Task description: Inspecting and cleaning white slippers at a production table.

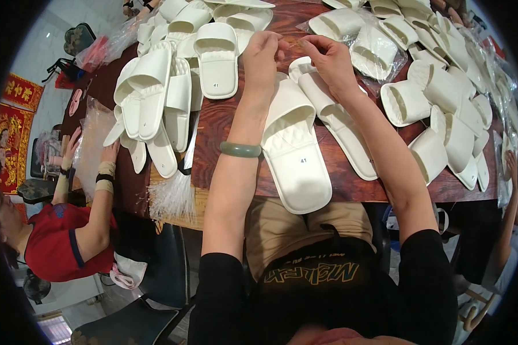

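My left hand (pixel 263 53) and my right hand (pixel 327 56) are raised close together over the dark wooden table (pixel 224 123), fingertips pinched almost touching; any small item between them is too small to make out. A green bangle (pixel 240 150) rings my left forearm. Just below the hands lies a pair of white slide slippers: one (pixel 293 152) pointing toward me, the other (pixel 336 121) partly under my right forearm.
Piles of white slippers (pixel 155 98) cover the table's left and far side, more (pixel 449 115) on the right, some in clear bags (pixel 374 49). A person in a red shirt (pixel 54 241) handles a clear bag (pixel 92 144) at left. Another person's arm (pixel 509 207) is at right.
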`<act>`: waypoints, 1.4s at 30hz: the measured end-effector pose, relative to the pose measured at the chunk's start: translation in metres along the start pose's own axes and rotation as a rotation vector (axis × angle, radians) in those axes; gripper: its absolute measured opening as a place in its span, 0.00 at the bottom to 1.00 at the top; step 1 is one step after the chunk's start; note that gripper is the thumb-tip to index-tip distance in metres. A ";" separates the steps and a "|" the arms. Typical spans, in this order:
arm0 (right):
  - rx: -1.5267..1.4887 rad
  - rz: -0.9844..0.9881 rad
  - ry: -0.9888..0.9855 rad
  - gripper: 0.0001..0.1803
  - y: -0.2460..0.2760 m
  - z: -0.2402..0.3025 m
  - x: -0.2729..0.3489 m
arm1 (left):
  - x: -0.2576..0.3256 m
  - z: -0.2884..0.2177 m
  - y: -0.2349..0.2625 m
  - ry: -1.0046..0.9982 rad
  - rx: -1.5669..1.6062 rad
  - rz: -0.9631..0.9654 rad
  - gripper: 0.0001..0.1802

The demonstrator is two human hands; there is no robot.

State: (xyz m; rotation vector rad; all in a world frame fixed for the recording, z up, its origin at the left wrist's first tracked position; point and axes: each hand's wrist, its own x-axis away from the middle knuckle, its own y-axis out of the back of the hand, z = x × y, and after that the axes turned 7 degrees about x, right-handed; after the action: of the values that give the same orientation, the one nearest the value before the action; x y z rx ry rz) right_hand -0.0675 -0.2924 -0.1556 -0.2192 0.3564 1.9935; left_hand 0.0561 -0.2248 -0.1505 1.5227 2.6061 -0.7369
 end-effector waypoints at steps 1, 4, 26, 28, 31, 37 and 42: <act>-0.020 0.000 0.028 0.13 0.001 0.001 0.001 | 0.000 0.000 0.000 -0.023 0.009 0.022 0.05; -0.043 -0.017 0.058 0.12 0.002 0.003 0.003 | 0.001 -0.001 0.000 0.011 -0.021 -0.014 0.06; -0.104 -0.027 0.136 0.10 -0.001 0.002 0.005 | 0.005 -0.003 -0.006 0.080 -0.034 0.183 0.07; -0.132 -0.037 0.146 0.10 -0.001 0.001 0.005 | 0.006 -0.003 -0.007 0.094 -0.029 0.206 0.07; -0.140 -0.022 0.155 0.10 -0.001 0.000 0.004 | 0.005 -0.003 -0.007 0.049 -0.044 0.214 0.07; -0.145 -0.044 0.112 0.10 -0.002 0.001 0.004 | 0.004 -0.003 -0.006 0.037 -0.061 0.167 0.07; -0.190 -0.049 0.083 0.10 -0.001 0.001 0.005 | 0.003 -0.002 -0.005 0.052 -0.096 0.129 0.07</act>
State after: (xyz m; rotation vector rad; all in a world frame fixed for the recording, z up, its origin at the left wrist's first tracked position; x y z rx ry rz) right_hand -0.0689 -0.2873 -0.1564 -0.4277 0.2116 1.9744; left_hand 0.0508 -0.2236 -0.1477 1.6831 2.5090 -0.5612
